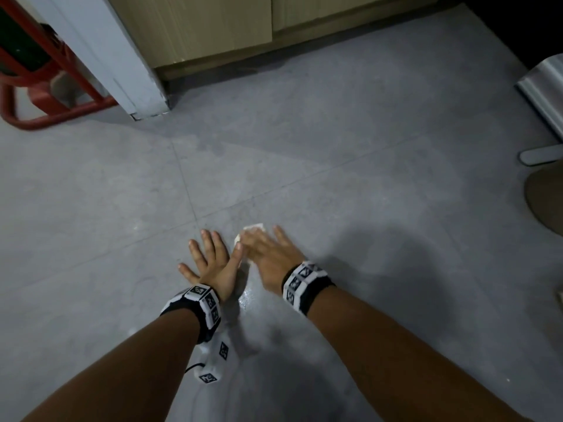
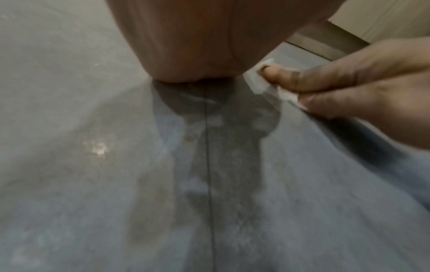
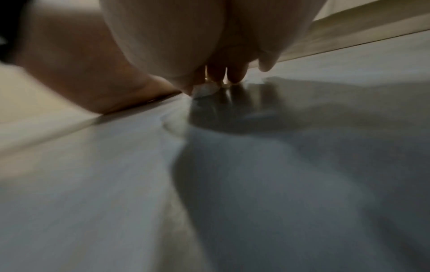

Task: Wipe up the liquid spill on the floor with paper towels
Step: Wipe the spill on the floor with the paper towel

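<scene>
Two bare forearms reach down to a grey tiled floor (image 1: pixel 335 153), each wrist wearing a black-and-white marker band.

The left hand (image 1: pixel 211 261) lies flat on the floor, fingers straight and spread, holding nothing.

The right hand (image 1: pixel 271 257) lies just beside it, fingers straight, pressing a white paper towel (image 1: pixel 254 229) flat against the floor. The right hand's thumb tip touches the side of the left hand. Only the towel's edges show: one corner pokes out past the fingertips, pointing away from the person, and a strip shows beside the thumb. Most of it is hidden under the palm, so its long axis cannot be told. In the left wrist view the towel (image 2: pixel 263 81) shows as a folded white edge under the right hand's fingers (image 2: pixel 325 77).

A wet spill (image 1: pixel 246 295) glistens on the floor between the two wrists. In the left wrist view it shows as a dark patch (image 2: pixel 218 147) along a tile seam.

The right wrist view is blurred; the towel (image 3: pixel 204 91) is a small pale scrap under the fingertips.

Wooden cabinets (image 1: pixel 213 28) stand at the far edge, a red frame (image 1: pixel 58 95) at far left, and a metal bin (image 1: pixel 545 95) is cut off at right.
</scene>
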The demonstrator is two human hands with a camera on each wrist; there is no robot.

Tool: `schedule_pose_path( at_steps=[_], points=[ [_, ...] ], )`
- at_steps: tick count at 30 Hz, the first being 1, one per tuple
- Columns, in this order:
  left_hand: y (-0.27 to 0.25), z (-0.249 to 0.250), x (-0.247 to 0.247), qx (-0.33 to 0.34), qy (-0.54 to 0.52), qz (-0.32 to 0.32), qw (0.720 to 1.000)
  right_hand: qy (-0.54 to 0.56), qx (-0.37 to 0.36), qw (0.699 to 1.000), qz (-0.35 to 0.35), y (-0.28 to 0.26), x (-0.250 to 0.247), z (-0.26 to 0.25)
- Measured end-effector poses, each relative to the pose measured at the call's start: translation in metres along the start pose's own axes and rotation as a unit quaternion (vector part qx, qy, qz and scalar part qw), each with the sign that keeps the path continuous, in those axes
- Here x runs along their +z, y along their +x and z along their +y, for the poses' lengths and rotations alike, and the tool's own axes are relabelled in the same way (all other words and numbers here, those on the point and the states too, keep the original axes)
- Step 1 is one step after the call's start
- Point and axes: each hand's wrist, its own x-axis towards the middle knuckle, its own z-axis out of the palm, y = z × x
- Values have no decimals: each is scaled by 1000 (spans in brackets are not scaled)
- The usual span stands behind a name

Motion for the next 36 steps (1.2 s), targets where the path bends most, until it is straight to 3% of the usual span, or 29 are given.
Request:
schedule_pose_path(
  at_steps=[5, 10, 14, 19, 22, 25, 27, 30, 33, 36],
  points=[
    [4, -3, 2, -7, 28, -8, 1000, 45, 152, 987, 28, 40, -24, 46],
    [4, -5, 2, 5, 25, -8, 1000, 103, 64, 992, -18, 53, -19, -10],
    [7, -6, 1, 0, 24, -22, 999, 105, 9, 994, 1, -2, -4, -17],
    [7, -4, 2, -3, 50, -20, 999, 69, -9, 996, 49, -131, 66, -32],
    [6, -5, 3, -3, 62, -21, 998, 79, 125, 983, 105, -149, 78, 17],
    [4, -1, 6, -10, 61, -1, 998, 107, 263, 952, 112, -106, 54, 38],
    [3, 1, 6, -13, 64, 13, 998, 132, 293, 940, 113, -76, 41, 22],
    [0, 2, 6, -15, 66, 24, 997, 126, 229, 963, 67, -69, 40, -18],
    [-1, 1, 4, -8, 79, 17, 997, 97, 133, 984, 63, -105, 55, -22],
    [0, -2, 6, 6, 93, 20, 995, 71, 169, 979, 90, -145, 64, 22]
  ],
)
